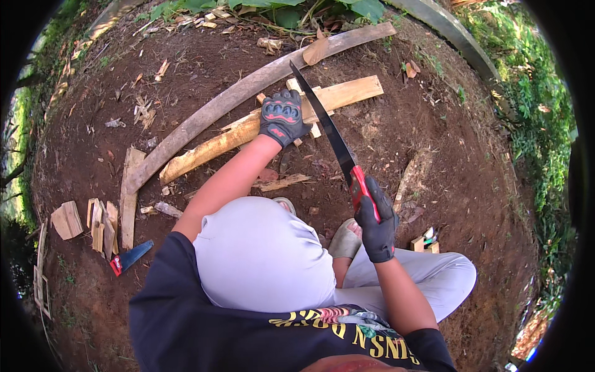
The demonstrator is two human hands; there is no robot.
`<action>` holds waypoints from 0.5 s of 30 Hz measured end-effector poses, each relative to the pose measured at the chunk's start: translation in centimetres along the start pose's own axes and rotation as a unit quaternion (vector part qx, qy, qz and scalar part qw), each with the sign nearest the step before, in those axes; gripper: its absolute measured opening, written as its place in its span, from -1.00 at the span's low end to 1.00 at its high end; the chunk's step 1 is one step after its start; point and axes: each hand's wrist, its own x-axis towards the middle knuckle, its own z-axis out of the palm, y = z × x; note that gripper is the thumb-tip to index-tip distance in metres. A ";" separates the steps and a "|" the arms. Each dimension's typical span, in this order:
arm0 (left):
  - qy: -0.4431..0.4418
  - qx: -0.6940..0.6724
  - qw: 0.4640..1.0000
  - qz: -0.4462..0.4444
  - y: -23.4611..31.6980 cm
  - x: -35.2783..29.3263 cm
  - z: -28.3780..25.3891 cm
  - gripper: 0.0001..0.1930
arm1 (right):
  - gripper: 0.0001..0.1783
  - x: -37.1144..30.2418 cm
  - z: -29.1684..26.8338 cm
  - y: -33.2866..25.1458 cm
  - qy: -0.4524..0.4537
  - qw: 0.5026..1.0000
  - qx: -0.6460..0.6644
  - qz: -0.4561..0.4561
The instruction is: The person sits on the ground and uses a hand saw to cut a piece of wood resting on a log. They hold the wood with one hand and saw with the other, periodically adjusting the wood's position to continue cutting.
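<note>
My right hand [377, 223], in a black glove, is closed round the red handle of a hand saw [334, 137]. The saw's long dark blade slants up and left, passing over a pale wooden plank [350, 94]; whether its teeth touch the wood I cannot tell. My left hand [283, 118], in a black and red glove, presses down on the plank near its middle, its fingers partly bent over the wood. Short wood pieces [315, 130] lie crosswise under the plank. The plank's left part [207, 152] is rougher and yellowish.
A long grey-brown board [235, 93] lies behind the plank. On the left are a smaller saw [131, 257] with a blue blade, wood offcuts [67, 220] and an upright-lying board [130, 198]. Small wood blocks [425, 243] sit by my right knee. Leafy plants [285, 12] edge the brown soil.
</note>
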 end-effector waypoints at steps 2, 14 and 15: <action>0.011 0.004 1.000 0.004 0.0 -0.2 0.0 -0.18 | -0.48 3.1 2.2 0.3 0.008 0.999 -0.016 -0.030; 0.011 0.007 1.000 -0.003 -0.2 -0.2 -0.2 -0.17 | -0.47 3.4 4.0 2.6 -0.014 0.998 0.053 -0.030; 0.010 0.008 1.000 -0.005 -0.2 -0.3 -0.2 -0.17 | -0.47 1.6 3.3 3.0 -0.016 0.999 0.021 -0.037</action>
